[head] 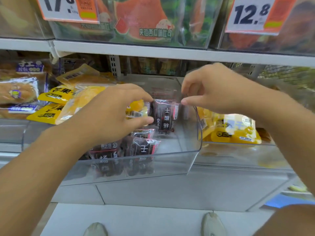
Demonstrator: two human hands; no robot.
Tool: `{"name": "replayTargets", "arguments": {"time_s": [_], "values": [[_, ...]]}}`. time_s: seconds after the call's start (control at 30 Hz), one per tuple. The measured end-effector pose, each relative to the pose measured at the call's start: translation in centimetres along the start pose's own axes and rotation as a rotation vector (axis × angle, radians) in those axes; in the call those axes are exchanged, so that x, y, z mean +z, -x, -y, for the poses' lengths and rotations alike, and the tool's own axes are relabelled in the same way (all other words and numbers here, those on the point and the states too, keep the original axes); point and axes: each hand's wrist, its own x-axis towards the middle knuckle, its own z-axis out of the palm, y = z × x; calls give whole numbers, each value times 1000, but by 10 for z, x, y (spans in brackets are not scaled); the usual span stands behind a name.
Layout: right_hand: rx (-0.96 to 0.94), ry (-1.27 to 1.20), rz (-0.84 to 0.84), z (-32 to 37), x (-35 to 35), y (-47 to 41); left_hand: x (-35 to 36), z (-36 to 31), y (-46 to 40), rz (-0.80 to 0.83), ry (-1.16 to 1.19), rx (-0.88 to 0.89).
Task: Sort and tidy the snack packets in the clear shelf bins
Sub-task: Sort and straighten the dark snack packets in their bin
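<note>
Both hands are up at the middle clear bin (187, 150) on the shelf. The left hand (110, 114) has its grip curled round the left edge of one dark packet (166, 116) standing upright in the bin, thumb below and fingers above, with a small yellow packet (136, 110) tucked just behind those fingers. The right hand (213, 89) hovers at the top right corner of that same dark packet, its thumb and forefinger drawn close together in a pinch right at the packet's edge and the bin's side wall; whether they actually hold the plastic I cannot tell. Below the left grip, three more dark packets (141, 147) lie flat in the front of the bin, so I count four dark ones in all. To the left of the left hand, about four yellow packets (51, 114) are heaped in the next bin, and beyond them two or three bread packs (18, 92) with purple labels. Under and to the right of the right wrist sits another clear bin holding a pile of yellow packets (235, 130), too jumbled to count. Above both hands, a white shelf (170, 51) carries two price tags, one (68, 7) at the left and one (252, 14) reading 12.8 at the right. Two shoes (213, 223) show on the floor beneath.
</note>
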Motion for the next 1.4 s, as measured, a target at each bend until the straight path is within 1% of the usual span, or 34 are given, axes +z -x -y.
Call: {"name": "replayTargets", "arguments": {"time_s": [0.07,0.13,0.2,0.23,0.3,0.33,0.4,0.43,0.47,0.5,0.57,0.6,0.63,0.67,0.73,0.77,0.8,0.87,0.9,0.97,1.03,1.1,1.23,1.33,1.4], "values": [[107,14,-91,-26,-9,18,2,-22,-5,-140,110,35],[256,92,-156,-54,-8,36,11,-49,-14,-199,170,95],[410,134,-145,-75,3,51,25,-72,-27,-151,192,108],[497,88,-139,-83,9,57,33,-82,-34,-96,185,83],[655,-144,-162,-93,16,63,50,-94,-48,14,171,-3],[700,-286,-197,-98,19,65,58,-96,-54,57,179,-38],[724,-491,-313,-105,20,66,71,-99,-62,122,155,-43],[735,-533,-353,-108,18,66,75,-101,-65,143,118,-46],[753,-536,-353,-107,16,66,77,-103,-68,162,86,-62],[777,-509,-312,-107,13,65,78,-105,-71,167,73,-81],[806,-420,-176,-106,14,63,79,-111,-75,154,62,-97],[813,-381,-141,-104,16,61,80,-114,-78,149,50,-103],[819,-365,-142,-105,18,60,80,-115,-80,145,26,-110],[818,-393,-176,-105,17,59,79,-116,-81,144,-19,-118],[812,-561,-248,-110,15,58,75,-117,-85,118,-140,-126],[806,-677,-245,-111,13,58,73,-119,-87,99,-180,-117],[802,-806,-200,-110,12,60,72,-120,-89,86,-195,-100],[746,-1080,-105,-103,14,62,72,-125,-91,92,-138,-51],[726,-1189,-94,-100,16,62,72,-127,-91,110,-83,-35],[722,-1308,-114,-96,16,60,73,-128,-90,117,10,-40],[720,-1349,-149,-94,13,57,71,-125,-89,78,55,-46],[717,-1326,-162,-90,12,52,67,-121,-87,56,108,-38],[761,-1233,-102,-82,27,45,66,-115,-80,43,208,-44],[804,-1276,-140,-83,37,45,67,-122,-76,10,220,-116],[836,-1301,-189,-84,40,46,71,-131,-73,-41,178,-164]]}}
